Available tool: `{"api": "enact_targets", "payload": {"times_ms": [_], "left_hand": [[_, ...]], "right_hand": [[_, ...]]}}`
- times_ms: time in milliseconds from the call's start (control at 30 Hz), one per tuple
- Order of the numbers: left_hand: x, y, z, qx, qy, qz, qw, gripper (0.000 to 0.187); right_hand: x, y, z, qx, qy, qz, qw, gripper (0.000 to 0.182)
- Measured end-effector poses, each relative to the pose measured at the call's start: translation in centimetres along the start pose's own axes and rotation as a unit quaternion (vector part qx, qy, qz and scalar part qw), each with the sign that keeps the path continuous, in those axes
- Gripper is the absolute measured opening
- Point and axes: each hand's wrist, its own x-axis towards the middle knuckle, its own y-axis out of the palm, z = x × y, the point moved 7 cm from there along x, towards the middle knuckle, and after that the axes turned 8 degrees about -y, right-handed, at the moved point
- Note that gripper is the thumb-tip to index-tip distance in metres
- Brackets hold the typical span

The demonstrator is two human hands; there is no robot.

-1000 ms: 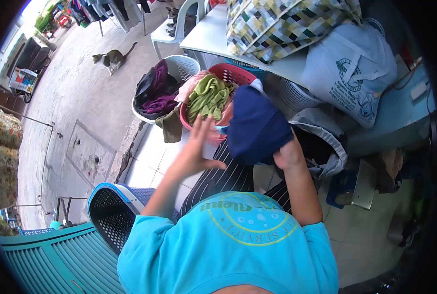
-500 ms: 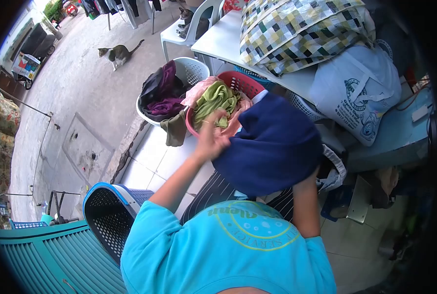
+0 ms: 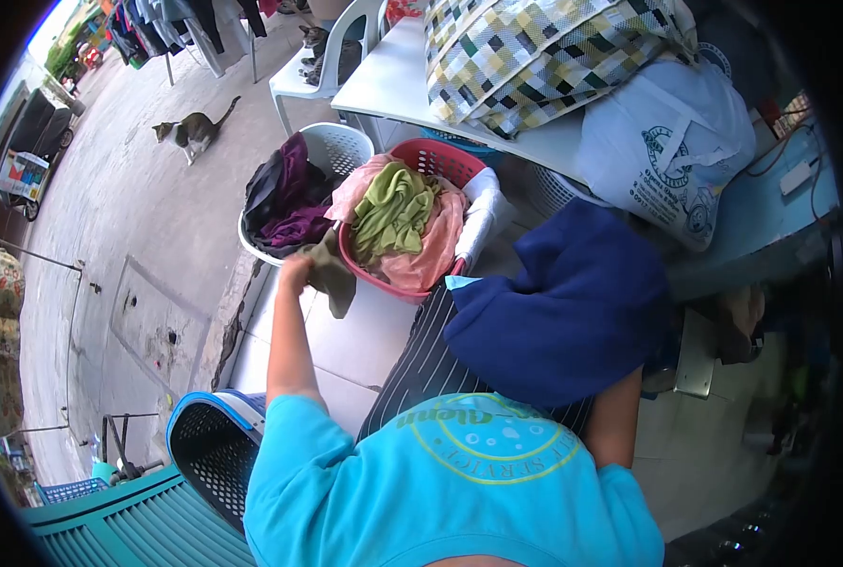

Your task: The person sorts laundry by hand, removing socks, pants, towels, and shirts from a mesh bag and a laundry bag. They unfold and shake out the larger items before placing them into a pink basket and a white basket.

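My left hand (image 3: 296, 271) is closed on the edge of an olive-green cloth (image 3: 332, 276) beside the red and white baskets. A large navy blue cloth (image 3: 568, 307) lies bunched over my lap and my right forearm (image 3: 616, 416). Beneath it my right hand is hidden, so its fingers do not show. In front of me the red basket (image 3: 459, 163) holds a light green cloth (image 3: 393, 213) and pink cloth (image 3: 431, 250), with a white cloth (image 3: 480, 215) over its rim. Dark and purple clothes (image 3: 294, 203) fill the white basket (image 3: 351, 144) to its left.
A white table (image 3: 374, 94) bears a checkered bag (image 3: 554, 61) and a white printed bag (image 3: 667, 156). Left of me stands a blue-rimmed dark basket (image 3: 209, 444). One cat (image 3: 193, 132) is on the pavement; another (image 3: 313, 52) sits on a white chair (image 3: 294, 85).
My left hand has left the navy cloth and moved left to the olive-green cloth. The navy cloth now rests lower and further right over my right arm. The view has shifted slightly.
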Motion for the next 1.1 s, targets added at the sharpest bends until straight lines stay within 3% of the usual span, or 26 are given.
{"api": "enact_targets", "payload": {"times_ms": [33, 67, 100, 133, 200, 267, 333, 400, 467, 533, 567, 600, 667, 700, 767, 800, 867, 933, 1000, 1067, 1100], "left_hand": [[4.1, -2.0, -0.3, -0.114, 0.091, 0.018, 0.989, 0.017], [2.7, -2.3, -3.3, -0.324, 0.105, 0.098, 0.935, 0.018], [-3.8, -3.0, -8.0, -0.408, 0.145, 0.029, 0.901, 0.027], [-4.1, -3.7, -10.1, -0.378, 0.207, 0.079, 0.899, 0.041], [-9.8, -2.8, -14.1, -0.361, 0.182, 0.026, 0.914, 0.063], [-14.2, 0.6, -16.8, -0.261, 0.237, 0.118, 0.928, 0.079], [-26.2, 7.6, -20.5, -0.087, 0.366, 0.36, 0.853, 0.104], [-33.3, 13.0, -19.3, -0.004, 0.473, 0.471, 0.745, 0.118], [-36.7, 16.1, -16.7, 0.14, 0.547, 0.358, 0.744, 0.114], [-35.3, 17.2, -15.7, -0.027, 0.448, 0.362, 0.817, 0.101], [-34.2, 17.5, -16.1, -0.083, 0.389, 0.354, 0.847, 0.085], [-35.5, 16.4, -18.5, -0.104, 0.466, 0.302, 0.825, 0.078], [-37.1, 14.7, -22.8, -0.078, 0.588, 0.114, 0.797, 0.057], [-36.7, 14.6, -23.8, -0.191, 0.498, 0.172, 0.828, 0.045], [-37.9, 12.6, -27.2, -0.212, 0.542, 0.115, 0.805, 0.05], [-37.6, 11.7, -27.6, -0.231, 0.539, 0.079, 0.806, 0.051], [-40.2, 10.7, -29.7, -0.229, 0.548, 0.026, 0.804, 0.05], [-39.7, 9.5, -30.5, -0.234, 0.564, 0.001, 0.792, 0.048], [-39.1, 9.5, -30.7, -0.254, 0.515, -0.056, 0.817, 0.044], [-36.9, 9.5, -30.4, -0.269, 0.543, -0.08, 0.791, 0.042], [-36.1, 10.0, -30.2, -0.267, 0.545, -0.077, 0.791, 0.042]], "right_hand": [[1.0, 2.2, -3.6, 0.002, 0.011, 0.0, 1.0, 0.045], [1.1, 1.7, -2.5, 0.004, 0.023, 0.0, 1.0, 0.045], [0.9, 1.2, -1.5, 0.006, 0.035, 0.0, 0.999, 0.045], [1.0, 2.0, -2.6, 0.009, 0.046, 0.001, 0.999, 0.046], [2.8, 2.8, -3.2, 0.016, 0.067, 0.005, 0.998, 0.046], [2.6, 3.9, -4.7, 0.022, 0.085, 0.008, 0.996, 0.046], [3.5, 5.6, -7.0, 0.026, 0.103, 0.009, 0.994, 0.046], [5.5, 7.5, -9.5, 0.03, 0.117, 0.005, 0.993, 0.046], [5.6, 8.8, -11.7, 0.033, 0.124, -0.002, 0.992, 0.046], [4.8, 9.2, -12.5, 0.037, 0.123, -0.013, 0.992, 0.046], [5.6, 9.2, -12.2, 0.039, 0.119, -0.02, 0.992, 0.046], [6.6, 9.0, -11.6, 0.041, 0.114, -0.029, 0.992, 0.046], [6.3, 7.9, -9.4, 0.042, 0.1, -0.048, 0.993, 0.046], [5.8, 6.9, -8.5, 0.04, 0.079, -0.06, 0.994, 0.046], [4.4, 4.4, -6.2, -0.209, -0.065, 0.019, 0.976, 0.039], [3.2, 2.3, -6.0, -0.271, -0.047, 0.019, 0.961, 0.038], [1.1, -5.1, -5.3, -0.467, -0.075, -0.005, 0.881, 0.022], [-0.3, -14.5, -3.3, -0.537, -0.062, -0.114, 0.833, 0.017], [-0.6, -20.6, 2.1, -0.682, -0.112, -0.229, 0.685, 0.012], [-0.8, -22.9, 7.2, -0.714, -0.15, -0.338, 0.594, 0.016], [0.0, -25.3, 8.1, -0.712, -0.15, -0.342, 0.595, 0.016]]}}
